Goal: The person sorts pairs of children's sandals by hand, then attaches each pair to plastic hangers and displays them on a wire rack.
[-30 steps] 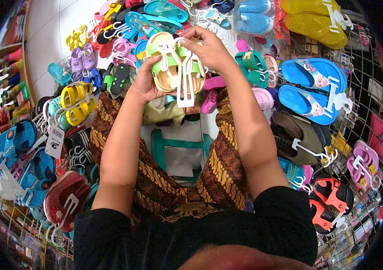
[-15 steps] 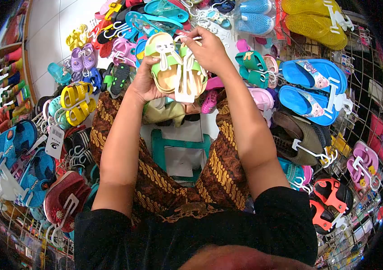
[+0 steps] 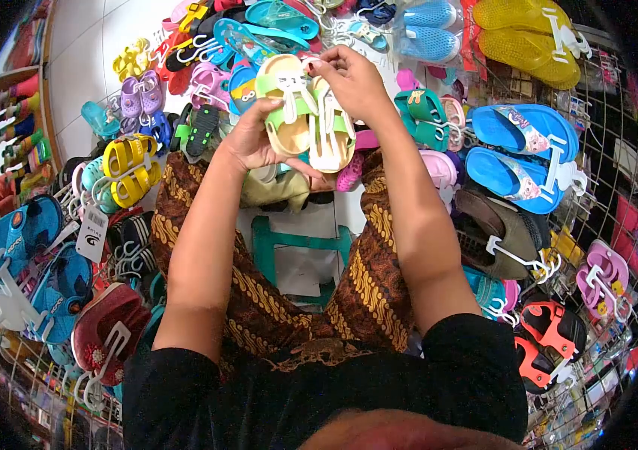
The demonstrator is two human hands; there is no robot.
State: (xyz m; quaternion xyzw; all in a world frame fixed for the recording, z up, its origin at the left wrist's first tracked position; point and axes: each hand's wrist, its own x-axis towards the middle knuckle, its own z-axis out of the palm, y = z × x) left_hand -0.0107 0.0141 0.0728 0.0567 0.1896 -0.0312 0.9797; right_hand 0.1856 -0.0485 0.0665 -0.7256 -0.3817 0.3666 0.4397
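Observation:
My left hand [image 3: 253,139] holds a pair of green and cream child's sandals [image 3: 289,135] from the left, thumb on the near strap and fingers beneath. White rabbit shapes decorate the green straps. A white plastic hanger [image 3: 326,155] runs down the right sandal and joins the pair. My right hand [image 3: 354,81] is at the top of the sandals, thumb and fingers pinched together; what lies between the tips is too small to make out. Beneath the sandals, a khaki item of footwear [image 3: 277,191] shows in part.
Blue slippers [image 3: 521,124], yellow sandals [image 3: 130,172] and purple clogs [image 3: 139,97] are among many shoes around me. Wire racks [image 3: 604,157] stand on the right. A green stool [image 3: 262,244] is between my knees on the white tiles.
The sandals have shifted slightly right and turned a little. My left fingers have spread lower under them, and my right hand has moved slightly right along with the pair.

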